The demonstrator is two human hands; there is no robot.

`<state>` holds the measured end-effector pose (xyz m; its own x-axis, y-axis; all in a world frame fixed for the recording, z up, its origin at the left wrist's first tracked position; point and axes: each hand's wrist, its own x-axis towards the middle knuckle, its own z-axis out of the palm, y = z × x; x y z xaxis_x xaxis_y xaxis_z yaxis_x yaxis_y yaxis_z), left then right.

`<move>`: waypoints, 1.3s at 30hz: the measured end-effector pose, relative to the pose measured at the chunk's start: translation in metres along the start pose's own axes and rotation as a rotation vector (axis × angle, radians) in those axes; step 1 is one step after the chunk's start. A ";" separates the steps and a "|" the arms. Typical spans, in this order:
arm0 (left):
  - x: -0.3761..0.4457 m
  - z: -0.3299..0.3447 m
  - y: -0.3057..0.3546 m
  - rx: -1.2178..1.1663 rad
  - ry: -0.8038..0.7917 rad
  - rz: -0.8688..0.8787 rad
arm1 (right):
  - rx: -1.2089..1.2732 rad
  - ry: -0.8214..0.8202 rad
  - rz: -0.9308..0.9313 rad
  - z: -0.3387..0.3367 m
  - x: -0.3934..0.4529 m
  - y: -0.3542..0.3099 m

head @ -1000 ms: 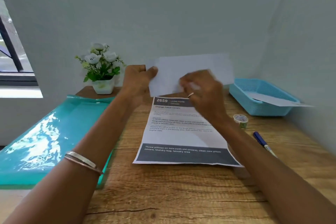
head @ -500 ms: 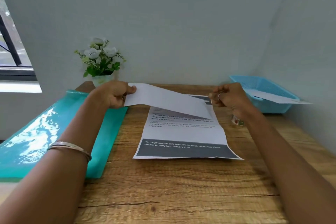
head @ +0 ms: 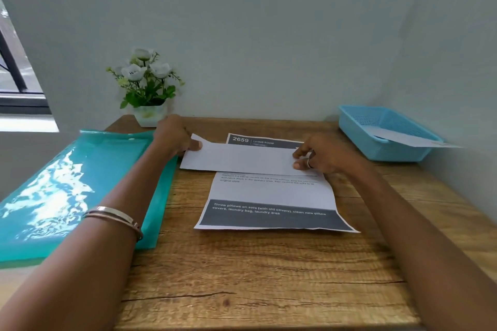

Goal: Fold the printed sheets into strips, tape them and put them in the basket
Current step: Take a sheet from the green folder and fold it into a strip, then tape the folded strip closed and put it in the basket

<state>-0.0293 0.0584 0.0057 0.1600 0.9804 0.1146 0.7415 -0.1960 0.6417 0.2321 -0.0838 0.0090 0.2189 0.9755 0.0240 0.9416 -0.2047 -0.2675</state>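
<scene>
White folded strip [head: 242, 160], pinched by left hand [head: 174, 134] and right hand [head: 322, 156] fingers, lies across the printed sheet [head: 271, 196]; uneven pulling could skew its crease.

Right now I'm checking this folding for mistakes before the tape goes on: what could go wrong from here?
1. The folded strip is held only at its ends, by the left hand and right hand; the long middle could bow and crease crooked.
2. It lies across the printed sheet, which could shift underneath.
3. The paper already in the blue basket overhangs its rim and might get knocked out by the next strip.
</scene>
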 end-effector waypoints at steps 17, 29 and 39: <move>-0.019 0.018 0.048 0.033 0.205 0.395 | 0.083 0.165 0.115 -0.064 -0.043 0.064; -0.077 0.051 0.096 -0.395 -0.148 0.551 | 0.540 0.176 -0.020 -0.045 -0.037 0.057; -0.075 0.049 0.093 -0.937 -0.413 0.181 | 0.413 0.332 -0.248 -0.014 -0.025 -0.019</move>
<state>0.0595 -0.0345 0.0201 0.5605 0.8205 0.1123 -0.0907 -0.0739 0.9931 0.2127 -0.1054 0.0265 0.1357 0.8988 0.4169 0.8114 0.1406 -0.5673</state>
